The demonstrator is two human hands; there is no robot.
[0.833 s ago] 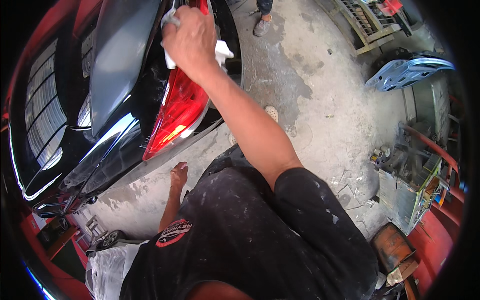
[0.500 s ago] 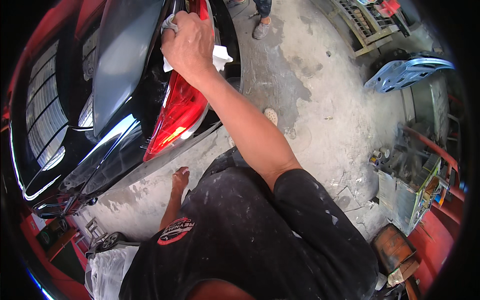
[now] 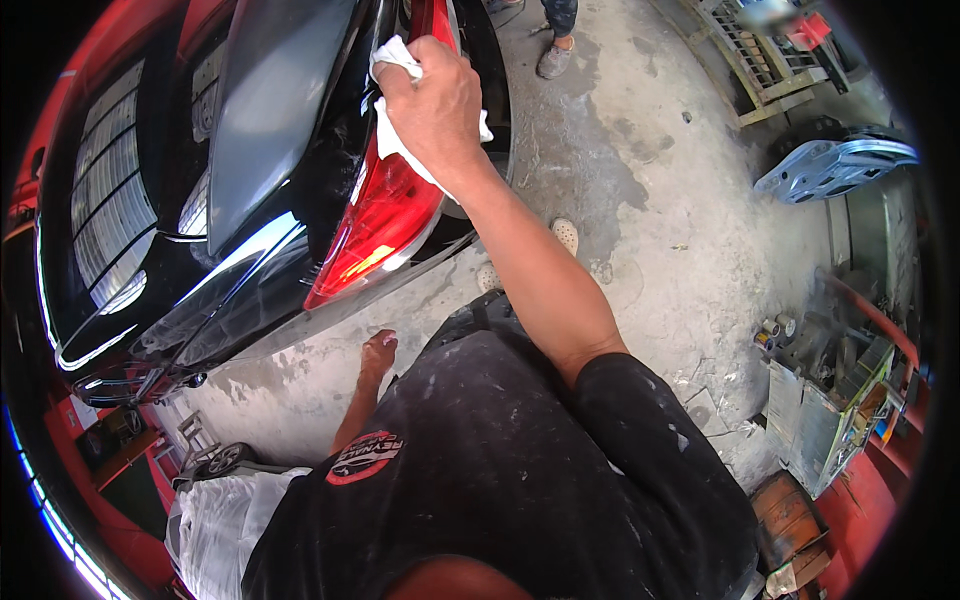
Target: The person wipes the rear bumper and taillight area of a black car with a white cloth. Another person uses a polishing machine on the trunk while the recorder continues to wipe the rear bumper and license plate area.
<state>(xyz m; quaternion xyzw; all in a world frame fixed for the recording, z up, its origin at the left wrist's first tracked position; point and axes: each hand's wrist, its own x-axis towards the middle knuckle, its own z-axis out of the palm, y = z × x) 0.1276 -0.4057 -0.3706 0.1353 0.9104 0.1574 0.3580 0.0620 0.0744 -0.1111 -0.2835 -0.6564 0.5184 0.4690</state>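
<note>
My right hand (image 3: 438, 108) is closed around a crumpled white cloth (image 3: 393, 140) and presses it on the red tail light (image 3: 392, 215) of a glossy black car (image 3: 215, 285). Folds of the cloth stick out above the thumb and under the palm. Part of the light is hidden beneath my hand and forearm. Down at my left side, away from the car body, hangs my left hand (image 3: 378, 354). Its fingers are curled in, and a small pale pinkish bit shows at them, too small to name.
Another person's shoe (image 3: 555, 60) stands on the stained concrete floor (image 3: 690, 240) beyond the car. To the right are a wooden rack (image 3: 775, 85), a blue metal panel (image 3: 840, 165), a metal cabinet (image 3: 805, 415) and a rusty drum (image 3: 790, 520). Plastic sheeting (image 3: 225, 525) lies lower left.
My right hand and the cloth have slid rightward and slightly nearer over the tail light. More of the cloth shows now. The view has shifted a little; my left hand stays low.
</note>
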